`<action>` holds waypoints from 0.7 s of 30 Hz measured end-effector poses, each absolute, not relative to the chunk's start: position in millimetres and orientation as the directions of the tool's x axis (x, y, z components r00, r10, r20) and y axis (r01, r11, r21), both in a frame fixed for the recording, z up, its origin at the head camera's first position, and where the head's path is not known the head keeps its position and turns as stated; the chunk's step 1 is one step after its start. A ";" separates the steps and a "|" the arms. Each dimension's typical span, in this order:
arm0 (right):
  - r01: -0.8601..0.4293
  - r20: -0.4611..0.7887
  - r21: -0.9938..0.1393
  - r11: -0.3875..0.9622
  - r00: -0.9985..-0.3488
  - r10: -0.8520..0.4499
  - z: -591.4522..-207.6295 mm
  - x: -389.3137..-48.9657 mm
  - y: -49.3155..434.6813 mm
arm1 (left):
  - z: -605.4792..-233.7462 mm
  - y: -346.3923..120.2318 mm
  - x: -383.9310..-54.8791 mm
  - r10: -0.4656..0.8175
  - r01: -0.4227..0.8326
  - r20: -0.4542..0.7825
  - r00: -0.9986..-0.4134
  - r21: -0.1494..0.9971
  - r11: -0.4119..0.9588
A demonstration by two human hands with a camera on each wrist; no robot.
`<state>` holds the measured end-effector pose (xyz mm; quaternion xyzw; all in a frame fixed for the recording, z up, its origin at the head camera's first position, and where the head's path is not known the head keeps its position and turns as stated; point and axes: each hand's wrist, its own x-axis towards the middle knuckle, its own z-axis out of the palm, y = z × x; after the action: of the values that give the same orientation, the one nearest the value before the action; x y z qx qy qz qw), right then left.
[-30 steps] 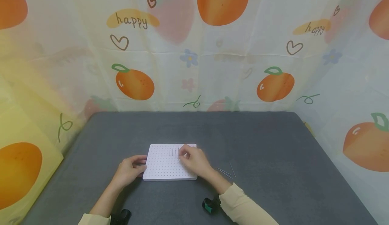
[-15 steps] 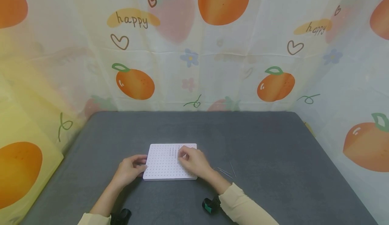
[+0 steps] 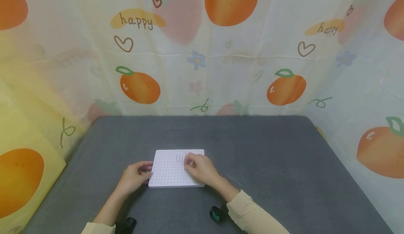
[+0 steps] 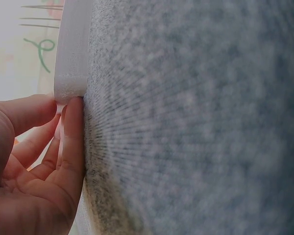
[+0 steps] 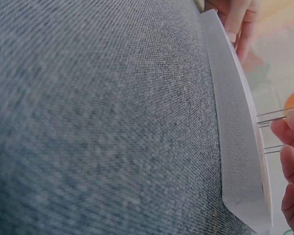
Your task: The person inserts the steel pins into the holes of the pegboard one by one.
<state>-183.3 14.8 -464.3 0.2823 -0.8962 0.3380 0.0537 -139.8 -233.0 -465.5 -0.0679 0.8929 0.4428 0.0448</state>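
Note:
A white pegboard (image 3: 167, 176) with rows of small holes lies flat on the table. Several thin metal pins (image 3: 179, 158) stand upright in its far part. My left hand (image 3: 134, 176) holds the board's left edge; in the left wrist view the thumb (image 4: 32, 111) touches the upper corner and a finger the lower one. Over the board's right half, my right hand (image 3: 202, 167) pinches a thin metal pin (image 5: 272, 120) between thumb and index finger. Its lower end is at the board, but whether it sits in a hole cannot be made out. The other right fingers are loosely curled.
Several loose metal pins (image 3: 233, 179) lie on the grey tabletop (image 3: 277, 164) to the right of the board, beside my right forearm. A fruit-printed curtain (image 3: 227, 83) hangs behind the table. Black wrist cameras (image 3: 219, 213) sit below both forearms.
My right hand has shifted very slightly toward me and to the left, still pinching the pin. The left hand and the pegboard have stayed in place.

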 end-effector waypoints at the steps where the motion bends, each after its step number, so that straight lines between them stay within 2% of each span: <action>1: -0.545 0.288 -0.573 0.612 -0.833 -0.472 -464.5 -183.5 14.9 | -466.1 -233.2 -140.0 -0.082 -0.161 -0.140 -0.987 0.786 0.598; 21: -0.569 0.277 -0.554 0.608 -0.814 -0.511 -457.8 -187.4 42.0 | -467.2 -233.2 -140.6 -0.077 -0.157 -0.138 -0.987 0.786 0.599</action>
<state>-187.4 42.0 -457.8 0.3015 -0.8954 0.3244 0.0454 -140.6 -233.2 -467.2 -0.0654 0.8929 0.4432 0.0450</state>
